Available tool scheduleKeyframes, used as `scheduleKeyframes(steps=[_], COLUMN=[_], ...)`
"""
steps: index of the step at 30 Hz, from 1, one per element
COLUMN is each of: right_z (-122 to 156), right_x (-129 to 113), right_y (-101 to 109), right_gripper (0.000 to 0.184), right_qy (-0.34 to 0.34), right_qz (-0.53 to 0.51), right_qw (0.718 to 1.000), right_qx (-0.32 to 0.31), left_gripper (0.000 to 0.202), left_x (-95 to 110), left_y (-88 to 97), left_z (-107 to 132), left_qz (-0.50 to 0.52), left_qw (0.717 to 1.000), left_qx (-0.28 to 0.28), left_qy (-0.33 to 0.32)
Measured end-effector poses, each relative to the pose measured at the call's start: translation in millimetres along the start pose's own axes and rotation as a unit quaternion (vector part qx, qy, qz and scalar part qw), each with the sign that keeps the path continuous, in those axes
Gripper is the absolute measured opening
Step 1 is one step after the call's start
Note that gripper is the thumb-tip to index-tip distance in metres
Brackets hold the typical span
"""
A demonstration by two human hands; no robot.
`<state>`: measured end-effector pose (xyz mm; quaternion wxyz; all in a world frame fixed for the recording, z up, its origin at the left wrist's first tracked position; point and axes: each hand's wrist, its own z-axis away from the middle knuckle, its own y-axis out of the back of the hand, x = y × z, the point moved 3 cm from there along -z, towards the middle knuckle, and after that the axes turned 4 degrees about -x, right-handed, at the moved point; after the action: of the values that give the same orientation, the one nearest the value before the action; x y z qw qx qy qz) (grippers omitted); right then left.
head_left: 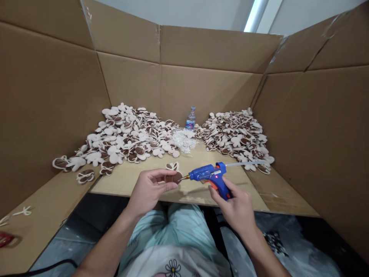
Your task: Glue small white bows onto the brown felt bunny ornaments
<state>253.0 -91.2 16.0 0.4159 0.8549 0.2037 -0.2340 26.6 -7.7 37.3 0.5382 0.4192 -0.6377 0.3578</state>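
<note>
Between the thumb and fingers of my left hand (151,188) is a small brown and white felt piece (173,177) with a pale string bow at its top. My right hand (236,203) is wrapped round the handle of a blue hot glue gun (209,173) with an orange trigger and a lit red light. The gun's metal nozzle points left, and its tip meets the right edge of the felt piece. From the back of the gun a long translucent glue stick (245,163) sticks out to the right. My fingers hide part of the felt piece.
Heaps of similar felt pieces lie at the left (123,134) and right (236,134). Between them are a water bottle (190,119) and small white pieces on clear plastic (184,141). Cardboard walls (213,86) enclose the board. A red object (5,239) lies far left.
</note>
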Motion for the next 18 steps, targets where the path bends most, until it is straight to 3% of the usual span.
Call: scheduleKeyframes(steps=[10,14,18], right_z=[-8.7,-27.6,-38.5], right_x=[10.9,40.5,89.8], right_y=[7.5,17.2,18.3], right_gripper=[0.038,0.035,0.027], right_qy=[-0.059,-0.113,-0.206], right_qz=[-0.005,0.051,0.105], right_qw=[0.998,0.991,0.965], right_qx=[-0.009,-0.048,-0.127], left_gripper=[0.028,0.031,0.032], left_x=[1.0,1.4,2.2], left_y=[1.6,5.2,9.4], left_z=[-0.2,-2.2,-5.5], left_qz=[-0.02,-0.02,-0.014], left_qw=[1.0,1.0,0.999], left_qx=[0.012,0.015,0.03], left_qy=[0.004,0.008,0.017])
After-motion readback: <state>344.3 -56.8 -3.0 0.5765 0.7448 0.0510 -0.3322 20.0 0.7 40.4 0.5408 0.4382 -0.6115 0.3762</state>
